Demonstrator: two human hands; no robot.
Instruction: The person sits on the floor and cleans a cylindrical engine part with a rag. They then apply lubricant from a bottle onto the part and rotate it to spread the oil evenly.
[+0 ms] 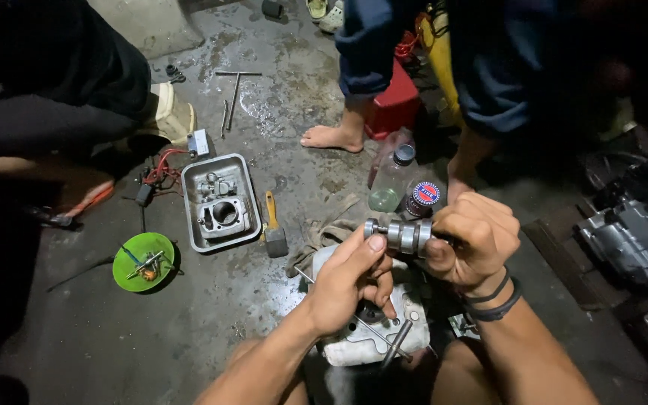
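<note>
The person is holding a short metal shaft (399, 235) level between both hands, above a pale engine part (373, 341) that is lying on the concrete floor (211, 315) between their knees. The right hand (474, 240) is wrapping its fingers closed around the shaft's right end, wrist cocked back and the forearm rising from the lower right, two dark bands sitting at the wrist. The left hand (346, 281) is coming up from below, its thumb and forefinger pinching the shaft's left end while the other fingers are curling loosely underneath. To handle it well, I judge the shaft is best kept level and supported at both ends, with fingertips off the polished middle so grit is not carried onto it. Thin metal rods (395, 345) are standing out of the engine part just beneath the hands. Further off on the floor, a metal tray (245, 225) is holding a cylinder block, a paintbrush (273, 229) is lying just beside it, and a green dish (125, 270) is sitting to the left. A plastic bottle (391, 180) is standing behind the hands, near another person's bare foot (331, 138).
</note>
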